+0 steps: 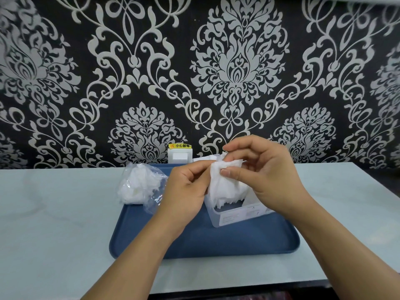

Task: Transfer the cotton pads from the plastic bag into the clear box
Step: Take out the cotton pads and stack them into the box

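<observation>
A stack of white cotton pads (224,187) hangs above the clear box (236,215), which stands on the blue tray (205,241). My left hand (186,189) pinches the stack's left upper edge. My right hand (266,172) grips its top from the right, thumb across the front. The pads' lower ends dip into the box's open top. The clear plastic bag (140,187), with more white pads inside, lies crumpled on the tray's far left corner.
The tray sits on a pale tabletop (54,224) against a patterned black wall. A white wall socket (180,155) with a yellow warning label is behind the tray. The table's near edge (259,286) runs below my forearms.
</observation>
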`<state>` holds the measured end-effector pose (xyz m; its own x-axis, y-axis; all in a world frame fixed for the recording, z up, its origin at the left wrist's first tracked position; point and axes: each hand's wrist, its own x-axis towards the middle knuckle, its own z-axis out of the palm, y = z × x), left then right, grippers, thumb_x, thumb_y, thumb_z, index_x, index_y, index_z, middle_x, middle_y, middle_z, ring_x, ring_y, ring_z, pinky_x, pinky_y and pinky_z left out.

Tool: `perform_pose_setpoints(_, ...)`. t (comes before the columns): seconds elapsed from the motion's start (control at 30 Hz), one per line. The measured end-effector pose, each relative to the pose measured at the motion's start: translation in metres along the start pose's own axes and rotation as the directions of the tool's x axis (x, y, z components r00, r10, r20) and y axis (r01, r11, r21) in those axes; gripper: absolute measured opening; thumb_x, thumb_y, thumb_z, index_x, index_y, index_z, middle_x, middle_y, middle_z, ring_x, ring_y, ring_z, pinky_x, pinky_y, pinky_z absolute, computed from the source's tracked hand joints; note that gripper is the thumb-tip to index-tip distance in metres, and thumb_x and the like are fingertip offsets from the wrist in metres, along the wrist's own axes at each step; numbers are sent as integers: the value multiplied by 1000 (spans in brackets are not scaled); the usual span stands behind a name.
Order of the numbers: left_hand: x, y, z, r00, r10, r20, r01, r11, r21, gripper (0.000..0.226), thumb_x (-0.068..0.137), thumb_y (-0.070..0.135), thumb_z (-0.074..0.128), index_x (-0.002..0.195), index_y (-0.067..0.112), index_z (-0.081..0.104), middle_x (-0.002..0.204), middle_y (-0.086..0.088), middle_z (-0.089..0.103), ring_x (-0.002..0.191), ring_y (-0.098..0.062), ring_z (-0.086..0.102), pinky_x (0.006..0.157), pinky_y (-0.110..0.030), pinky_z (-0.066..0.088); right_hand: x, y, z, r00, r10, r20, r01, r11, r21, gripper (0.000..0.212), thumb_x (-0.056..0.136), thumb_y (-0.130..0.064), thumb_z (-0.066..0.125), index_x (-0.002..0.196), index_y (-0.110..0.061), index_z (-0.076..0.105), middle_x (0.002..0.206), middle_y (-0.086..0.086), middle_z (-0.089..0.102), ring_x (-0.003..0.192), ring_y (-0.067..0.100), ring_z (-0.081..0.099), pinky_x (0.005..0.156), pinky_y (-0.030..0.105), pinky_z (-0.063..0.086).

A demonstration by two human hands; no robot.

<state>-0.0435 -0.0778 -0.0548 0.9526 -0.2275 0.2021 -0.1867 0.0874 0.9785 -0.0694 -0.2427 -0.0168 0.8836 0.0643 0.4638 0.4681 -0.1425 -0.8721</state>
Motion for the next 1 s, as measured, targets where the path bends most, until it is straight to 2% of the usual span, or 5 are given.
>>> perform_pose_setpoints(0.17,1,-2,0,999,-29,-20,28,998,-59,23,100,11,58,108,16,79,106,-1,79,105,-25,73,98,-49,56,3,4,1,998,7,-68,-9,1000,-29,36,70,5,85,96,-17,72,82,-1,74,80,6,69,63,14,51)
perform_pose_setpoints(0.37,0,-1,-2,1000,-29,11,29,999,-32,26,101,10,56,110,18,78,108,0,79,107,-23,73,101,-50,54,1,8,-1,997,-57,-60,41,971,-237,38,73,-2,85,99,-28,74,90,-6,69,86,13,66,67,22,55)
perform_pose_setpoints(0.67,-3,4,-5,989,139,46,-144,981,133,26,102,13,55,99,18,80,92,-2,79,86,-7,69,78,-21,54,0,8,-4,970,-217,105,241,849,-471,30,82,2,75,103,-19,79,95,-3,60,90,16,60,76,28,54)
perform_pose_setpoints(0.8,-3,5,-1,1000,18,18,-17,998,-65,29,103,18,51,103,17,80,103,-4,80,101,-20,73,89,-32,58,-1,8,-1,955,-292,49,284,858,-429,22,80,4,77,95,-12,81,96,3,66,86,16,64,73,31,56)
perform_pose_setpoints(1.0,-2,12,1,985,-172,29,171,920,-352,28,85,26,67,99,6,79,96,-12,78,85,-19,73,72,-28,58,-4,5,3,943,-331,-25,290,858,-424,23,76,7,79,87,-13,81,101,5,68,89,10,65,78,17,53)
